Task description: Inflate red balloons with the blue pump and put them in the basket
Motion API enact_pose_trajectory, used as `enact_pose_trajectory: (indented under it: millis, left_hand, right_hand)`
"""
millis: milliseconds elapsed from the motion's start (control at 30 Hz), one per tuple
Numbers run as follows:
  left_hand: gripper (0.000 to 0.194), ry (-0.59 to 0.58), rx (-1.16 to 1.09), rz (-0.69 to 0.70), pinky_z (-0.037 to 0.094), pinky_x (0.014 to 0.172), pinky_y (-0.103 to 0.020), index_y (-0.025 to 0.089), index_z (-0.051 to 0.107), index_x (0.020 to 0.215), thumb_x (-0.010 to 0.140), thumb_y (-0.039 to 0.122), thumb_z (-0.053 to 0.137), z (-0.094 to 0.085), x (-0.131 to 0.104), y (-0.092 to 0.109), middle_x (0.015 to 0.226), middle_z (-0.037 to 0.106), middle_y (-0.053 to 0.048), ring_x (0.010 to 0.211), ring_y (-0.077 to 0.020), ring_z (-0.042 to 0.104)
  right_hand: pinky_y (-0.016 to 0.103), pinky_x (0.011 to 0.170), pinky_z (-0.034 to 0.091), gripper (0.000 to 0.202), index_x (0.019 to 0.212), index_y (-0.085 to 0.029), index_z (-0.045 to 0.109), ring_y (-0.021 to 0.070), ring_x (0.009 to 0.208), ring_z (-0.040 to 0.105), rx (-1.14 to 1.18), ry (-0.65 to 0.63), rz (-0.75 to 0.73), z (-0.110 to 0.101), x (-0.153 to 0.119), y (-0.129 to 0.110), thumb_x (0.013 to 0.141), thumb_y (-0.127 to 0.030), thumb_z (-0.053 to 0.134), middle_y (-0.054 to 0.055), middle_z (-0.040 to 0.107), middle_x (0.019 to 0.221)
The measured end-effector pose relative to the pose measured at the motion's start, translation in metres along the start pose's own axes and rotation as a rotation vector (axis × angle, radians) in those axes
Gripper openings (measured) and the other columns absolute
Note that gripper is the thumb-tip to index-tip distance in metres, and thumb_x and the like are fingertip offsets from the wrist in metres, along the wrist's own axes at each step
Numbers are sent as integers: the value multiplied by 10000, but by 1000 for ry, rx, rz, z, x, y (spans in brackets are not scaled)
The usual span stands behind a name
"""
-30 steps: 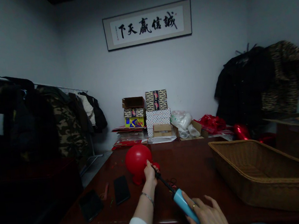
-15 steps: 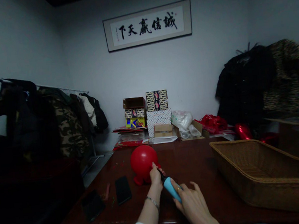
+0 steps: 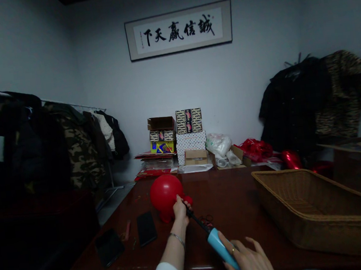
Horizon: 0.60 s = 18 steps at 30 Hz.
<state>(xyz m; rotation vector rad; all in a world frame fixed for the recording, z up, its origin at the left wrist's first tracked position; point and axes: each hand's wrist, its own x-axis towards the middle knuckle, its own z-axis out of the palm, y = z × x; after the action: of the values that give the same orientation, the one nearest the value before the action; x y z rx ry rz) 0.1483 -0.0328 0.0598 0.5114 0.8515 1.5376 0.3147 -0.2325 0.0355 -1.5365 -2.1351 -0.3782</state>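
Observation:
A round, inflated red balloon [image 3: 165,192] is over the table in front of me, with small red knobs at its lower side and right. My left hand [image 3: 180,209] is closed at the balloon's neck, where the black end of a hand pump [image 3: 222,248] meets it. The pump has a light blue barrel, and a length of its black shaft shows between my hands. My right hand [image 3: 248,259] grips the blue barrel, its other fingers partly raised. Small dark bands or scraps [image 3: 207,220] lie behind the shaft.
Two dark phones, one nearer [image 3: 109,247] and one farther [image 3: 147,228], lie left with a pinkish-red strip [image 3: 127,230]. A wicker basket [image 3: 338,220] stands at the right. Stacked boxes [image 3: 190,142] and a plastic bag [image 3: 220,144] line the back.
My right hand has drawn the blue barrel down and right, away from my left hand, so more black shaft shows. The balloon and my left hand have shifted slightly left.

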Motion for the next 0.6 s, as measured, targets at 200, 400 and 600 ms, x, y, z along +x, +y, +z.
enact_pose_trajectory:
  millis: [200, 400, 600]
  left_hand:
    - [326, 0, 5, -11, 291, 345, -195, 200, 384, 650, 847, 452, 444, 3, 0, 2, 414, 406, 67, 312, -76, 367]
    - [351, 9, 12, 21, 289, 350, -191, 196, 397, 649, 823, 493, 470, 4, -7, 2, 404, 408, 66, 315, -73, 372]
    - [333, 23, 17, -2, 288, 353, -190, 197, 394, 652, 842, 464, 453, 6, -16, -4, 406, 415, 65, 314, -73, 376]
  right_hand:
    - [371, 908, 238, 630, 1360, -328, 298, 129, 703, 609, 13, -13, 4, -5, -5, 5, 768, -243, 494, -23, 631, 935]
    - [403, 917, 232, 593, 1346, -297, 349, 150, 730, 608, -3, -74, 106, -7, 10, -10, 772, -233, 484, 10, 633, 929]
    - [401, 930, 233, 573, 1331, -290, 384, 167, 763, 611, -24, -127, 126, -13, 37, -26, 773, -222, 492, 23, 637, 907]
